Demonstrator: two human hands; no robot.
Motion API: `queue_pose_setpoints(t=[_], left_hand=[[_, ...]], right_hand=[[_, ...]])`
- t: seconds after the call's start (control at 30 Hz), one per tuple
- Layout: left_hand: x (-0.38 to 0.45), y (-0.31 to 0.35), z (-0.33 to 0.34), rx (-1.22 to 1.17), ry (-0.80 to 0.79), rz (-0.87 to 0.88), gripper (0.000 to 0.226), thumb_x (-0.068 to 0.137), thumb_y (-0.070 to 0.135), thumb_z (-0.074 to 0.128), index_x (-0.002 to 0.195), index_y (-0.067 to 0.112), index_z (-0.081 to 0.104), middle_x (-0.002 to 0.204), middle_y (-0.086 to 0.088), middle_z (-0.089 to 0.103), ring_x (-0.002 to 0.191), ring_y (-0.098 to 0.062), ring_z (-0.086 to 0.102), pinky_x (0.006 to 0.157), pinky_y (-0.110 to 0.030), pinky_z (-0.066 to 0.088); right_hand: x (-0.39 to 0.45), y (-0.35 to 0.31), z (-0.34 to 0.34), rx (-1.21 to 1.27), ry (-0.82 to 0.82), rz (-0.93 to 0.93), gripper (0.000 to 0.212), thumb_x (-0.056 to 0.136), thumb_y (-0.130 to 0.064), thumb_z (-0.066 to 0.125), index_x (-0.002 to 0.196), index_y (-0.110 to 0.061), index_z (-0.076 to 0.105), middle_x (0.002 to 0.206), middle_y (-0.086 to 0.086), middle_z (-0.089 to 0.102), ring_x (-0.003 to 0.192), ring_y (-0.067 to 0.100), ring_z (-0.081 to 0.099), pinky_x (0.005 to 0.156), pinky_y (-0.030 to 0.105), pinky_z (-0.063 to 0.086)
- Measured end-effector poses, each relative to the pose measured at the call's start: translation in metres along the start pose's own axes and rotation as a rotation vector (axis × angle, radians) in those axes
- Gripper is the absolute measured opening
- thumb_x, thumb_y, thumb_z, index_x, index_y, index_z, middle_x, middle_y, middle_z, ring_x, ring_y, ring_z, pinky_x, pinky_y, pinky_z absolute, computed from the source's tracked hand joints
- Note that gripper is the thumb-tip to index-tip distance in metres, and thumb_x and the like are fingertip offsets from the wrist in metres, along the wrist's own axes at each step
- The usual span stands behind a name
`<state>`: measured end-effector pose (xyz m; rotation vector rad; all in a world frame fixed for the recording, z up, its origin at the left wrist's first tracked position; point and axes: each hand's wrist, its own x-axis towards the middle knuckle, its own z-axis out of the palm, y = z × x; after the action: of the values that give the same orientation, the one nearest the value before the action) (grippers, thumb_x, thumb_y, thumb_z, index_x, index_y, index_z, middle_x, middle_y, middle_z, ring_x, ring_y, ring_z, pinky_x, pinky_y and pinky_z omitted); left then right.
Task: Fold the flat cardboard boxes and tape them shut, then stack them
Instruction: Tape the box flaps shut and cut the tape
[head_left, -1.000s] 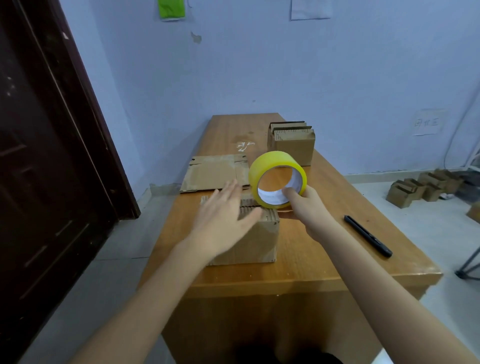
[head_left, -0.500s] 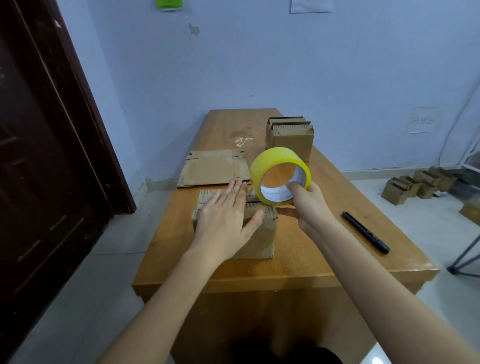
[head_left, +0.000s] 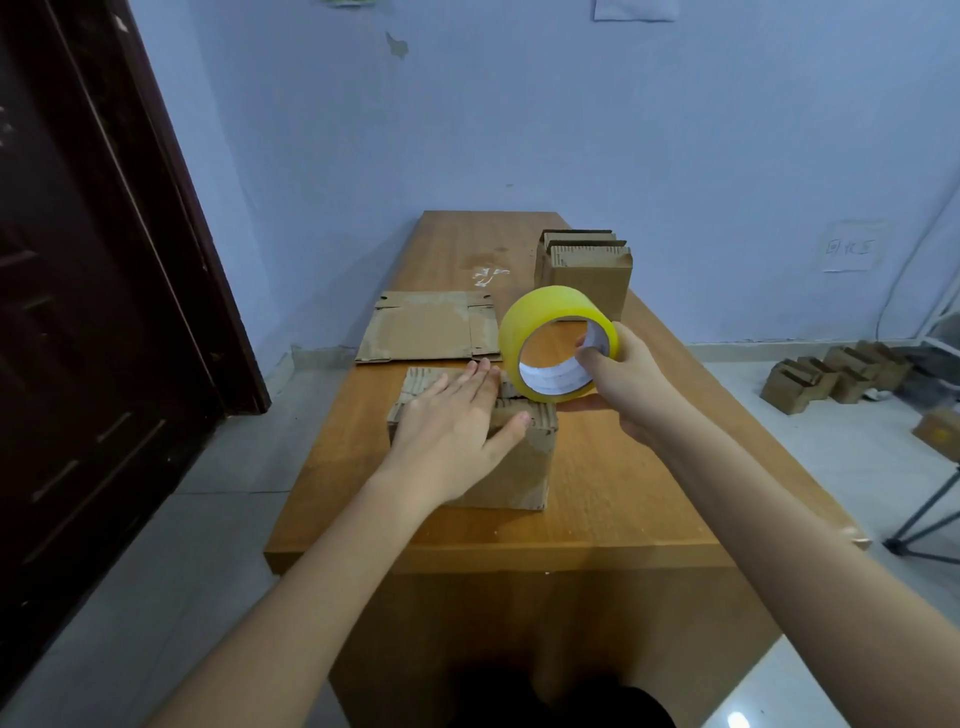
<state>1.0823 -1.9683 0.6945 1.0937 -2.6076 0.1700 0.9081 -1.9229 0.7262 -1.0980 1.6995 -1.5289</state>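
I can make out only one piece of writing: a small white paper notice (head_left: 851, 247) stuck on the blue wall (head_left: 571, 130) to the right of the table, bearing a short line of handwritten characters, too blurred for me to read. The inner core of the yellow tape roll (head_left: 556, 312) is plain white, and I find no legible print on the cardboard.

Bare table (head_left: 618, 483) at lower right of centre, open to a hand, folded box (head_left: 519, 467) under left hand (head_left: 452, 421) blocking centre, flat cardboard (head_left: 426, 327) just behind, box stack (head_left: 589, 275) upper centre, tape roll (head_left: 556, 343) held above box by right hand (head_left: 631, 384).
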Motion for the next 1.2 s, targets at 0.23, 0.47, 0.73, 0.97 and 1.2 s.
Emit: queue_pose_setpoints(t=[0.23, 0.47, 0.73, 0.97, 1.2], left_hand=[[0.002, 0.000, 0.000, -0.022, -0.013, -0.001, 0.067, 0.097, 0.057, 0.018, 0.149, 0.016, 0.025, 0.157, 0.002, 0.021, 0.145, -0.008, 0.010, 0.115, -0.027, 0.008], [-0.001, -0.001, -0.001, -0.031, -0.006, 0.002, 0.065, 0.097, 0.057, 0.019, 0.148, 0.018, 0.029, 0.156, 0.002, 0.023, 0.144, -0.008, 0.014, 0.115, -0.026, 0.009], [0.004, 0.002, 0.002, -0.025, -0.008, -0.008, 0.064, 0.097, 0.057, 0.018, 0.149, 0.020, 0.024, 0.157, 0.003, 0.018, 0.144, -0.008, 0.011, 0.115, -0.027, 0.011], [0.004, 0.003, 0.005, -0.004, 0.006, 0.005, 0.061, 0.097, 0.055, 0.018, 0.146, 0.022, 0.032, 0.156, 0.001, 0.023, 0.145, -0.011, 0.014, 0.115, -0.029, 0.014], [0.004, 0.004, 0.003, 0.015, 0.001, -0.016, 0.078, 0.089, 0.069, 0.006, 0.146, 0.024, 0.033, 0.155, 0.001, 0.025, 0.145, -0.012, 0.014, 0.116, -0.030, 0.012]], right_hand=[[0.003, -0.007, -0.004, -0.350, -0.028, -0.146, 0.008, 0.098, -0.007, 0.040, 0.092, -0.010, 0.036, 0.083, 0.008, 0.038, 0.071, 0.025, 0.050, 0.053, 0.041, 0.057], [0.002, -0.018, -0.006, -0.510, -0.052, -0.200, 0.008, 0.098, -0.008, 0.039, 0.094, -0.008, 0.032, 0.078, 0.008, 0.037, 0.064, 0.024, 0.049, 0.036, 0.022, 0.046], [-0.005, 0.007, -0.006, -0.016, 0.057, -0.021, 0.014, 0.093, -0.015, 0.055, 0.103, -0.013, 0.045, 0.092, 0.002, 0.050, 0.087, 0.017, 0.055, 0.057, 0.033, 0.057], [0.003, 0.014, 0.004, 0.014, 0.005, 0.059, 0.019, 0.091, -0.014, 0.062, 0.107, -0.009, 0.053, 0.098, 0.009, 0.059, 0.095, 0.027, 0.060, 0.068, 0.037, 0.058], [0.012, 0.003, 0.004, -0.084, -0.084, 0.036, 0.026, 0.093, -0.001, 0.046, 0.118, 0.008, 0.048, 0.117, 0.030, 0.054, 0.091, 0.031, 0.061, 0.047, 0.028, 0.055]])
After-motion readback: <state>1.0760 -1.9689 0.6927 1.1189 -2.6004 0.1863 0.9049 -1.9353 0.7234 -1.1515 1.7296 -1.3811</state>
